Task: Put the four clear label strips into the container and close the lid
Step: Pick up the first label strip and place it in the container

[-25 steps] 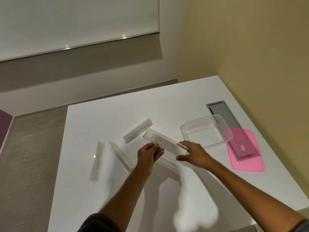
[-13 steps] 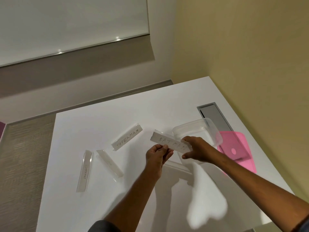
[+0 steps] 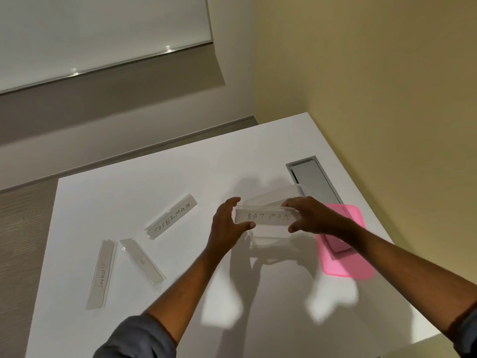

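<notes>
The clear BATMAN strip is hanging level over the clear plastic container, its handwritten face showing, and the open container is sitting on the white table with its near side hidden behind the strip. The pink lid is lying flat just right of the container, while the SUPERMAN strip is lying slantwise to the container's left. Farther left of the container, two more clear strips are lying side by side, one marked ELEPHANT and one with small unreadable writing.

1 head-worn wide-angle view looks forward and steeply down from above the near edge of the table, close over both forearms, toward the corner walls.
</notes>
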Motion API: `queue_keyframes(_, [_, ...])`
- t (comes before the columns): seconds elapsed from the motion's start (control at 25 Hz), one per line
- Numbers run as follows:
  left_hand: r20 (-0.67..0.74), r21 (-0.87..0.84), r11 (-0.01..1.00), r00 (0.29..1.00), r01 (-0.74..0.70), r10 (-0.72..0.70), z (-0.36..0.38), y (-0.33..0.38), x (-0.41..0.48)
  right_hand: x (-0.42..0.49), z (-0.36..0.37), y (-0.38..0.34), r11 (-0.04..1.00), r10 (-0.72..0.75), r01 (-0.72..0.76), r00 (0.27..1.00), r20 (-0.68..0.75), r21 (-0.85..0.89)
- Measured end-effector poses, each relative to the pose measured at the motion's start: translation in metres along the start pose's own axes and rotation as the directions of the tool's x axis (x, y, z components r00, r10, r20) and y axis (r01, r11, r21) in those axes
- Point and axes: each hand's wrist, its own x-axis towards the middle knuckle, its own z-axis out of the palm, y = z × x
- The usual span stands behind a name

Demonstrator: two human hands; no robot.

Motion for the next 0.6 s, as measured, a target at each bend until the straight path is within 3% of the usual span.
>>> queue_keyframes(0.08, [0.081,0.196,0.973,0.991,-0.124,0.11,0.007,0.007,0.009,0.004,-0.006,0.009,1.0,0.004,-0.004,1.0,0.024,0.002])
queue_keyframes(0.24, [0.298,0.542,0.773,0.936,-0.328,0.189,0.02,0.021,0.025,0.009,-0.013,0.029,1.0,-0.002,0.002,0.998,0.065,-0.013])
queue_keyframes(0.48, [0.334,0.735,0.57,0.928,-0.368,0.168,0.048,0.033,0.046,0.022,-0.011,0.054,0.992,-0.041,0.045,0.999,0.03,-0.116])
queue_keyframes(0.6, [0.347,0.775,0.519,0.929,-0.361,0.129,0.062,0.032,0.054,0.033,-0.004,0.058,0.953,-0.065,0.067,0.998,0.018,-0.295])
